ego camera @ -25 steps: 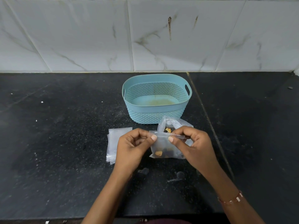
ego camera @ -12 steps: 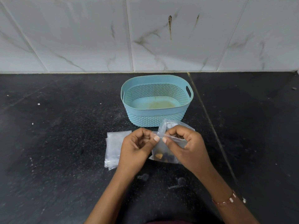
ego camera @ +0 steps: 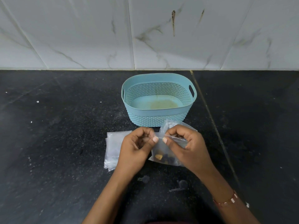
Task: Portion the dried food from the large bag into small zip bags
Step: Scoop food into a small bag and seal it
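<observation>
Two hands: both are pinching the top strip of one small zip bag [ego camera: 168, 151], thumb tips nearly touching.
Left hand [ego camera: 137, 149]: its thumb and curled fingers are squeezing together on the bag's top edge, at the left end.
Right hand [ego camera: 186, 146]: its thumb and fingers are squeezing the same edge, just to the right of the left thumb.
Zip bag: it is hanging down from the fingers, with its bottom resting on the black counter [ego camera: 64, 143].
Food [ego camera: 159, 157]: a few dry bits are sitting low in the bag, well under the fingers.
Big bag [ego camera: 169, 125]: it is lying just behind the right fingers, crumpled.
Spare bags [ego camera: 113, 147]: a flat pile is lying beside the left hand.
Basket [ego camera: 158, 101]: it is standing past the fingers, toward the wall.
How it will feel: I think the bag is very light, thin, soft and slippery.
Where to hold: the stiff zip strip at the top looks best, pressing along it to seal.
</observation>
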`<state>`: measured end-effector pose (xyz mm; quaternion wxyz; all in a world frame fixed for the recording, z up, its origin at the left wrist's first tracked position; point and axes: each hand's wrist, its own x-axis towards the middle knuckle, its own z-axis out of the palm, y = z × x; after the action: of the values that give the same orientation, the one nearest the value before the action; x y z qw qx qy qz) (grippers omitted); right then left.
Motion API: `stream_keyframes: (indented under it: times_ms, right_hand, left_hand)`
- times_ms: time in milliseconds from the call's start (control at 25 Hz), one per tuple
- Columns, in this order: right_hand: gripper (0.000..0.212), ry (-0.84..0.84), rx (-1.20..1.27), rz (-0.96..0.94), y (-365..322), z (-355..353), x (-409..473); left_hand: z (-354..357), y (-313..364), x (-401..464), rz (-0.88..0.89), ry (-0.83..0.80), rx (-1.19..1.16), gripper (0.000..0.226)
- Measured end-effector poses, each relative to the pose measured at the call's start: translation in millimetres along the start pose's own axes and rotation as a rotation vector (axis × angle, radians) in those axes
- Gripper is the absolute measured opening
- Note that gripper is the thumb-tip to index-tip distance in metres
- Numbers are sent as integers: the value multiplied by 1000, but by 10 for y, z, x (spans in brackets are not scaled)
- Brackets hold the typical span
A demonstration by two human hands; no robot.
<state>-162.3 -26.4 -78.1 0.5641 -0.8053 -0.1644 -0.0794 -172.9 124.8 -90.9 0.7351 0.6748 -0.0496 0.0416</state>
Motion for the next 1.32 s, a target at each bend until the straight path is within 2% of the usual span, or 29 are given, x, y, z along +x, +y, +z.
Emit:
stream_keyframes:
  times_ms: [280, 440, 560, 720, 880, 1120, 1320]
  right_hand:
    - [13, 4, -37, -46, -9, 2, 16]
    - [7, 19, -118, -85, 0, 3, 23]
    - [6, 14, -106, -46, -11, -17, 16]
    - [4, -13, -45, 10, -44, -47, 0]
    - [8, 20, -58, 20, -54, -99, -23]
    - [7, 67, -52, -35, -84, -148, -6]
    - [11, 81, 23, 27, -105, -138, -36]
  left_hand:
    - [15, -27, 14, -17, 16, 20, 4]
    - [7, 13, -1, -32, 1, 15, 8]
    - [2, 42, 1, -18, -12, 24, 6]
    - [-5, 18, 33, -26, 51, 72, 23]
    - [-22, 29, 40, -68, 93, 43, 7]
    - [40, 139, 12, -125, -30, -79, 11]
    - [70, 194, -10, -119, 16, -140, 6]
